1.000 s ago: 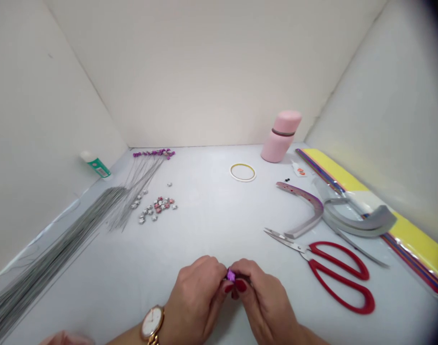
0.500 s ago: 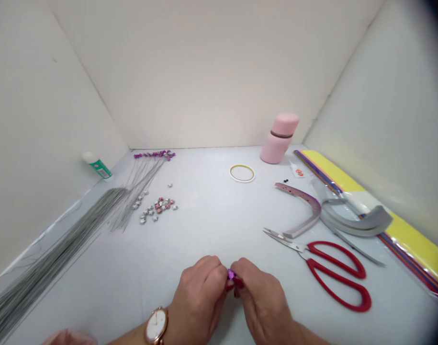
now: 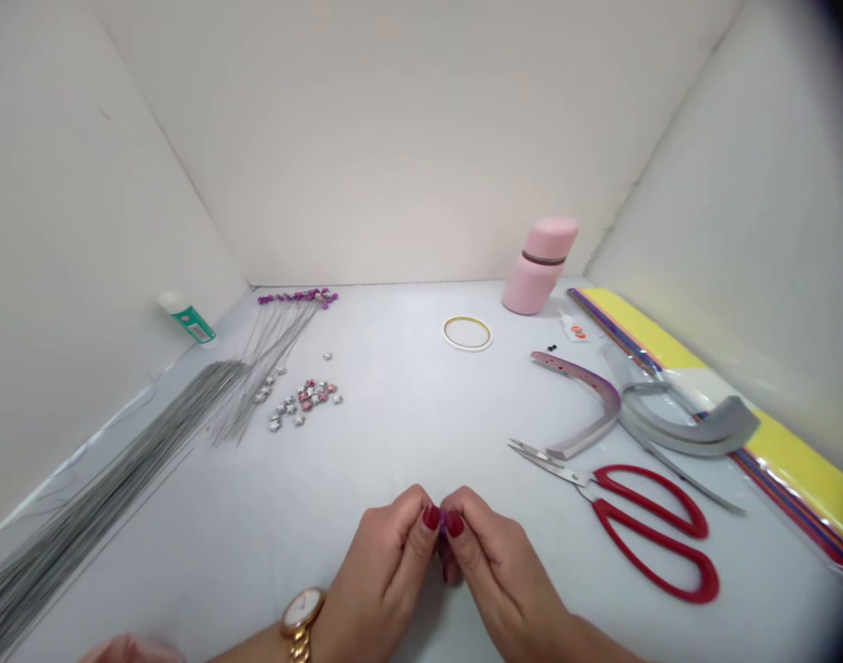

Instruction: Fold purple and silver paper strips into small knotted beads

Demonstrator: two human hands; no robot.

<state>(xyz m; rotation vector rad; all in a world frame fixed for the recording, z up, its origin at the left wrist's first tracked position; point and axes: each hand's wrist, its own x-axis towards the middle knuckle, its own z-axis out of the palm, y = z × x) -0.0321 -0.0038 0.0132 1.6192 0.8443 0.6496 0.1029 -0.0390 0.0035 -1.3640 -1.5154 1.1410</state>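
A tiny purple piece (image 3: 443,525) is pinched between both hands near the front middle of the table, mostly hidden by the fingertips. My left hand (image 3: 393,562), with a watch (image 3: 302,610) on its wrist, grips it from the left between thumb and forefinger. From the right, my right hand (image 3: 497,562) pinches the same piece, its thumb nearly meeting the left one. Silver and pink folded stars (image 3: 314,396) lie left of centre. Red-handled scissors (image 3: 587,479) rest open to the right of my right hand.
Wires (image 3: 151,460) run along the left, with purple-tipped stems (image 3: 297,296) behind. A glue stick (image 3: 194,324) leans at the left wall. Tape ring (image 3: 467,347), pink bottle (image 3: 535,276), small glue bottle (image 3: 574,330), curved strips (image 3: 697,437) and packaged paper (image 3: 773,433) stand or lie rightward.
Both hands have rolled so that the thumbs and their red nails now face up. The purple piece, plainly visible before, is now mostly covered by the fingertips.
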